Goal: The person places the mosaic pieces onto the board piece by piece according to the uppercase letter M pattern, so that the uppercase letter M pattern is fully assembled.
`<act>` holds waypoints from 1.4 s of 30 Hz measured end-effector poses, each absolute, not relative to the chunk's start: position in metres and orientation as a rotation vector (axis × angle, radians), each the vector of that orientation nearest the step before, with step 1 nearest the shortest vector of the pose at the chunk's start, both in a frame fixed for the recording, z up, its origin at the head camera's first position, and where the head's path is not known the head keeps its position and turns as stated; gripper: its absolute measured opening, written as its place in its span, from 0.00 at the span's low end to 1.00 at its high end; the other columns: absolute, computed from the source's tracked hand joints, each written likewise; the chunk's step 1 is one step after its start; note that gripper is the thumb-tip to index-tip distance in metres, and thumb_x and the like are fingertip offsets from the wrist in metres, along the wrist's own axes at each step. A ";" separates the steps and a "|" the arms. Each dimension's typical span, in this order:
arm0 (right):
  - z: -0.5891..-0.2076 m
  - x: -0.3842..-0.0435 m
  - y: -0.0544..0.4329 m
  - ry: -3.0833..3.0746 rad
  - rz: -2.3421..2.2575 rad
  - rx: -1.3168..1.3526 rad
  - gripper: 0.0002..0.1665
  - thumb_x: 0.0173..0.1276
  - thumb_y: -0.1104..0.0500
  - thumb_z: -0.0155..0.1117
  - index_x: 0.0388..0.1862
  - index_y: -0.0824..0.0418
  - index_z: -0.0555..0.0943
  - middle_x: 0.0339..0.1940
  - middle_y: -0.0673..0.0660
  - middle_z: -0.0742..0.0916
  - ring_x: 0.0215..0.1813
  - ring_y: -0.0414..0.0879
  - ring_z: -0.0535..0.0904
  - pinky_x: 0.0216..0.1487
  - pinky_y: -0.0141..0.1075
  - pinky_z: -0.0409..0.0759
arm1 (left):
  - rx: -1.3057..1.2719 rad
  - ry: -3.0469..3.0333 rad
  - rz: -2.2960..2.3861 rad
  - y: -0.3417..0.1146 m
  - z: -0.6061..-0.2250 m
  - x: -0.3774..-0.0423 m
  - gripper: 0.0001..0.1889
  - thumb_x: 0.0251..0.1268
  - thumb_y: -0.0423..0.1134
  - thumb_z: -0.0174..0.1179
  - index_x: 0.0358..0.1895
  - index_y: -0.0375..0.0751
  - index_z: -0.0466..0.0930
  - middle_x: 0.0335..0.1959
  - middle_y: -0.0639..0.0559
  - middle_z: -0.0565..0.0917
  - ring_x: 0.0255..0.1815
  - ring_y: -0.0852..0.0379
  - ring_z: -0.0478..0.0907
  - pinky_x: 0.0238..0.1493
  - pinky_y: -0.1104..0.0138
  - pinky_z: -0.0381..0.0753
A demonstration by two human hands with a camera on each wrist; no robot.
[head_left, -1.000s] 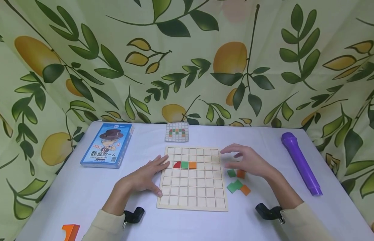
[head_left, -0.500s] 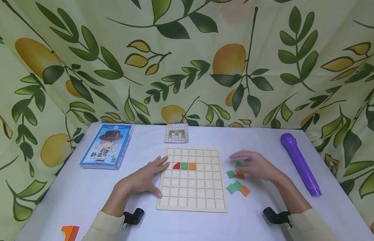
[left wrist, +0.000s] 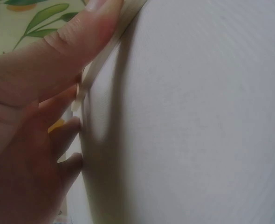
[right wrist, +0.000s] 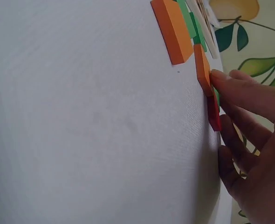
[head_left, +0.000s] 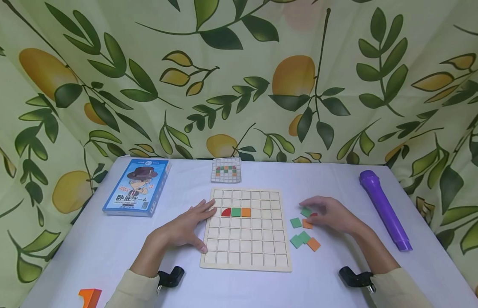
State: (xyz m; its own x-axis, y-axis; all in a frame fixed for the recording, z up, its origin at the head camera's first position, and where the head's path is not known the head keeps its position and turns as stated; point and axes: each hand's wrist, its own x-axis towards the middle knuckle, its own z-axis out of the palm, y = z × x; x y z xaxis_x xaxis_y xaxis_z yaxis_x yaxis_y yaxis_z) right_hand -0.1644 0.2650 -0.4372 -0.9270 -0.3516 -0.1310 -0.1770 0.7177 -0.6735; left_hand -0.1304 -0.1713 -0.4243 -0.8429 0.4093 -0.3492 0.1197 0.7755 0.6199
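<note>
A wooden grid board [head_left: 242, 248] lies on the table, with a red quarter-round tile [head_left: 226, 212], a green tile [head_left: 236, 212] and an orange tile [head_left: 246, 212] side by side in one row. My left hand [head_left: 186, 226] rests spread along the board's left edge, thumb near the lower corner. Right of the board, my right hand [head_left: 331, 214] is low over loose tiles, index finger and thumb on either side of a green tile [head_left: 306, 211]. Beside it are a red tile [right wrist: 214, 112], partly hidden by the hand, and an orange tile [right wrist: 202, 70].
Nearer lie more green tiles [head_left: 296, 241] and an orange tile [head_left: 313, 244]. A small pattern card [head_left: 226, 170] is behind the board. A blue game box [head_left: 136, 188] stands left, a purple tube [head_left: 385, 209] right, and an orange block [head_left: 90, 297] at the front left.
My right hand has moved from the board's right edge rightward and down to the loose tiles, uncovering some of them. My left hand has stayed on the board's edge.
</note>
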 end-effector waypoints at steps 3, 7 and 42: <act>-0.438 -0.165 0.265 2.679 -0.986 -0.412 0.25 0.62 0.62 0.75 0.60 0.58 0.85 0.63 0.63 0.86 0.72 0.67 0.74 0.74 0.68 0.67 | 0.397 2.493 0.824 -0.171 -0.424 -0.130 0.60 0.35 0.44 0.85 0.79 0.48 0.62 0.86 0.58 0.50 0.89 0.46 0.37 0.85 0.40 0.45; -0.439 -0.166 0.264 2.685 -0.962 -0.413 0.25 0.62 0.62 0.75 0.59 0.57 0.85 0.61 0.62 0.87 0.71 0.67 0.75 0.73 0.67 0.68 | 0.395 2.490 0.827 -0.171 -0.423 -0.129 0.60 0.35 0.44 0.85 0.79 0.48 0.63 0.86 0.58 0.50 0.89 0.45 0.37 0.85 0.39 0.45; -0.435 -0.170 0.262 2.700 -0.953 -0.452 0.13 0.59 0.66 0.75 0.43 0.54 0.90 0.46 0.53 0.91 0.54 0.51 0.84 0.59 0.43 0.82 | 0.427 2.488 0.852 -0.174 -0.423 -0.129 0.60 0.34 0.45 0.85 0.79 0.46 0.62 0.86 0.56 0.50 0.88 0.43 0.38 0.84 0.39 0.45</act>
